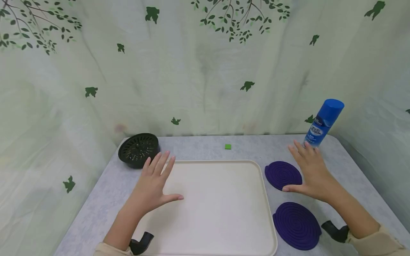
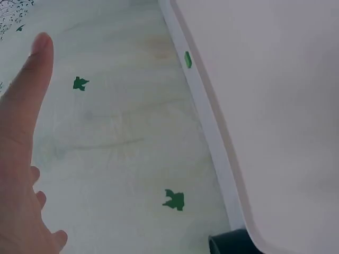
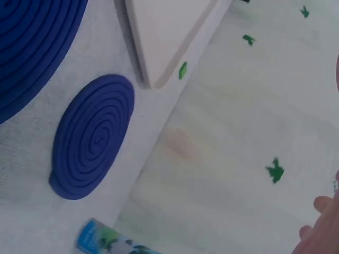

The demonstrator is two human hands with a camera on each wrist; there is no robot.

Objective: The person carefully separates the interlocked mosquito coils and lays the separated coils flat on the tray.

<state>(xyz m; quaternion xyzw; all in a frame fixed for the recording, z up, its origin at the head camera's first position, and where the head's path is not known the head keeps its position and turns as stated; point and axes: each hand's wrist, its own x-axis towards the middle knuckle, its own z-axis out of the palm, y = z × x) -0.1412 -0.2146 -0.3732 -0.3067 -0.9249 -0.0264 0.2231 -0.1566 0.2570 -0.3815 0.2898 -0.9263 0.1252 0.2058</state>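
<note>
My left hand (image 1: pixel 153 190) hovers over the left part of a white tray (image 1: pixel 221 213), fingers spread and thumb pointing right. It holds nothing. Just beyond its fingertips sits a black slotted bowl (image 1: pixel 136 147), like a strainer. My right hand (image 1: pixel 312 177), also spread and holding nothing, is above the table at the right. Its thumb overlaps the edge of a purple spiral coaster-like disc (image 1: pixel 282 174) in the head view; contact cannot be told. A second spiral disc (image 1: pixel 298 225) lies nearer me. Behind the right fingertips stands a blue spray can (image 1: pixel 325 122) with a blue cap.
A small green square (image 1: pixel 227 146) lies on the grey table (image 1: pixel 195 147) behind the tray. A pale curtain (image 1: pixel 205 89) with leaf prints hangs along the back and sides. Black straps (image 1: pixel 141 243) are at both wrists.
</note>
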